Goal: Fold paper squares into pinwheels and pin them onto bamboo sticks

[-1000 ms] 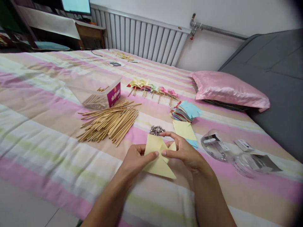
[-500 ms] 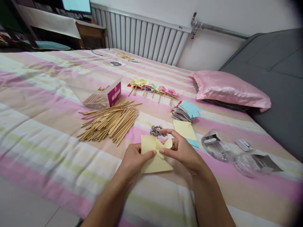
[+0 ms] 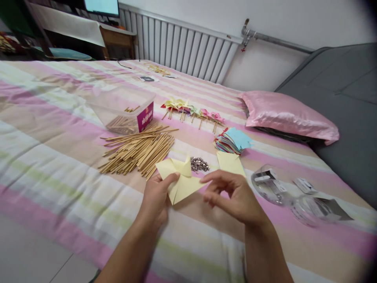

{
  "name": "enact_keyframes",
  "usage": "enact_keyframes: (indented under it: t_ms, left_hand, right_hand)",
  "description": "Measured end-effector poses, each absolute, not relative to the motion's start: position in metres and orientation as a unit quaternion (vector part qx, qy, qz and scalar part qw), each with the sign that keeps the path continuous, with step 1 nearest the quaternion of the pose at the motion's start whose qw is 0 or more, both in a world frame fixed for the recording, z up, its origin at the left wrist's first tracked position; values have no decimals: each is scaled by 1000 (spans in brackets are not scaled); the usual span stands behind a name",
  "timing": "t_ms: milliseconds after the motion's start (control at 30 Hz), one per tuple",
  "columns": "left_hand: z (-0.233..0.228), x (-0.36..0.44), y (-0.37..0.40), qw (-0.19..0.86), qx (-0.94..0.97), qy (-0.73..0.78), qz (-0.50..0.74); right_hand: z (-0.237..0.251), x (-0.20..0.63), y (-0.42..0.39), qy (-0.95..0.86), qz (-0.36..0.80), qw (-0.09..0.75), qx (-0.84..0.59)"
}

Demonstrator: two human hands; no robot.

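With our left hand (image 3: 156, 196) we pinch the folded yellow paper (image 3: 179, 179) just above the striped bed cover (image 3: 59, 157), our right hand (image 3: 235, 196) is loose beside it holding nothing, and we should keep the folded corners together.

Bare bed (image 3: 53, 157) to my left and near edge: open reach. Ahead blocked: stick pile (image 3: 138, 151) left-front, pin heap (image 3: 199, 164) just beyond my paper, paper stack (image 3: 231, 140) behind that. Clear plastic packaging (image 3: 282, 186) crowds the right.
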State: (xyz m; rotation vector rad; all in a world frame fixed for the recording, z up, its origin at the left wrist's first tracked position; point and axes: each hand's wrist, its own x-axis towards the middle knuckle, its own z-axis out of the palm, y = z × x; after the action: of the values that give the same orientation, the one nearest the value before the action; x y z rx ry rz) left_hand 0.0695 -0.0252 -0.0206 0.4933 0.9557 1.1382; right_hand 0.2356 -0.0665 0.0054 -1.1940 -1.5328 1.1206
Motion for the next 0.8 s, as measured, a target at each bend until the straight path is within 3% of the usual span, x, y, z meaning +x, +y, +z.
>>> enact_keyframes:
  t_ms: [67, 133, 400, 800]
  left_hand:
    - [-19, 69, -24, 709, 217, 420, 524]
    - [-19, 68, -24, 705, 216, 416, 533]
    - [-20, 67, -24, 721, 210, 400, 525]
    - [-21, 73, -28, 732, 223, 366, 530]
  right_hand:
    - [5, 232, -68, -651, 494, 336, -468]
    - [1, 228, -66, -665, 497, 308, -466]
    - [-17, 215, -55, -673, 404, 384, -487]
    - [-19, 207, -53, -617, 394, 469, -493]
